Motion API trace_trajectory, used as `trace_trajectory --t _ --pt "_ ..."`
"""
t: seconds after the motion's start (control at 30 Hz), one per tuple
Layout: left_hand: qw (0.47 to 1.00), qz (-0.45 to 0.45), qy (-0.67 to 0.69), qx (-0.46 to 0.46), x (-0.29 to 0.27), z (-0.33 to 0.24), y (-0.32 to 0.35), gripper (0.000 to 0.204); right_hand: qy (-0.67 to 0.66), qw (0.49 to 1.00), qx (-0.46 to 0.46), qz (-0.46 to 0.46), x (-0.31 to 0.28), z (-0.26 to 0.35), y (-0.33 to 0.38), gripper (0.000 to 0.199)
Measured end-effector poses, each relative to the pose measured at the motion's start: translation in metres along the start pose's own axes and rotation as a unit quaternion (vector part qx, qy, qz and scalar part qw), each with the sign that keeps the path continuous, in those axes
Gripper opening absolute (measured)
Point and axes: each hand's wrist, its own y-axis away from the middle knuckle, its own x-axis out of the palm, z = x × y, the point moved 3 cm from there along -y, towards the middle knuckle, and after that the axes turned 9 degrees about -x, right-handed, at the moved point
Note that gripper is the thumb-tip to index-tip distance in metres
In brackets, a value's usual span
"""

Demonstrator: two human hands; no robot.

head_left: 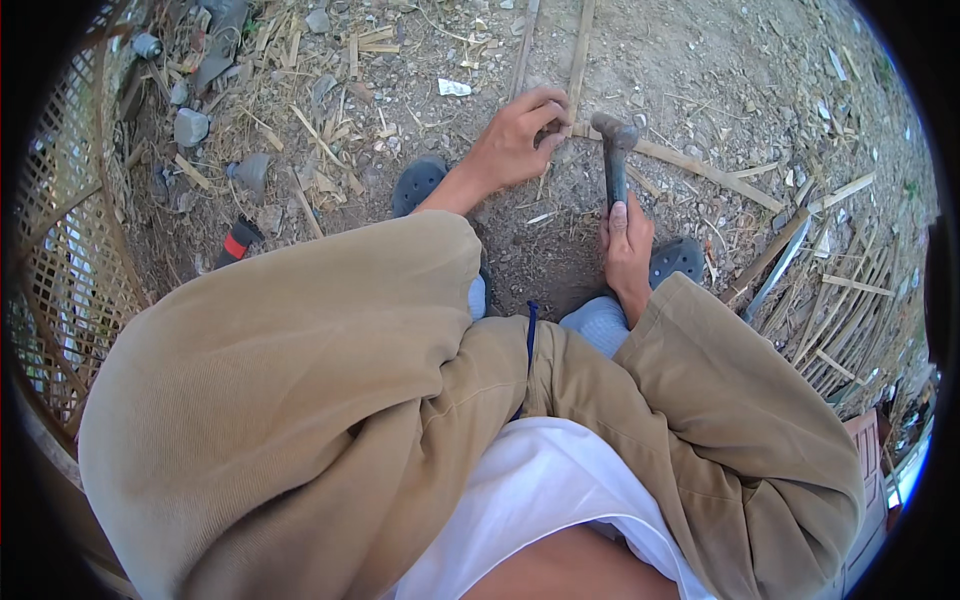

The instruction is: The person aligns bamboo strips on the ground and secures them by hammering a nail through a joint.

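My right hand [628, 248] is wrapped round the handle of a hammer [615, 165], whose rusty metal head points away from me. Just left of the hammer head, my left hand [520, 138] has thumb and fingers curled into a pinch. What sits between those fingertips is too small to make out. The fingertips are at the corner where a wooden strip running away from me [580, 60] meets a crosswise wooden strip [700, 168]. Another long strip [525, 50] lies on the ground beyond my left hand.
A large blade [778, 268] lies at the right by a wooden stick, near a pile of thin slats [850, 290]. A woven lattice panel [65, 230] stands at the left. Stones, wood scraps and a black-and-red object [238, 243] are on the dirt.
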Motion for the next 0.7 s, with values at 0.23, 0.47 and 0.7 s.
trace_trajectory --t 0.23,0.47,0.7 --pt "0.974 0.142 -0.133 0.115 -0.017 -0.002 -0.033 0.035 -0.099 0.993 0.054 -0.037 0.001 -0.009 0.0 0.045" --pt "0.973 0.17 -0.109 0.108 -0.017 0.002 -0.033 0.038 -0.038 0.999 0.017 -0.007 0.0 -0.005 0.0 0.047" --pt "0.968 0.154 -0.117 0.158 -0.016 -0.002 -0.033 0.036 -0.067 0.997 0.039 -0.014 -0.001 -0.009 0.0 0.047"
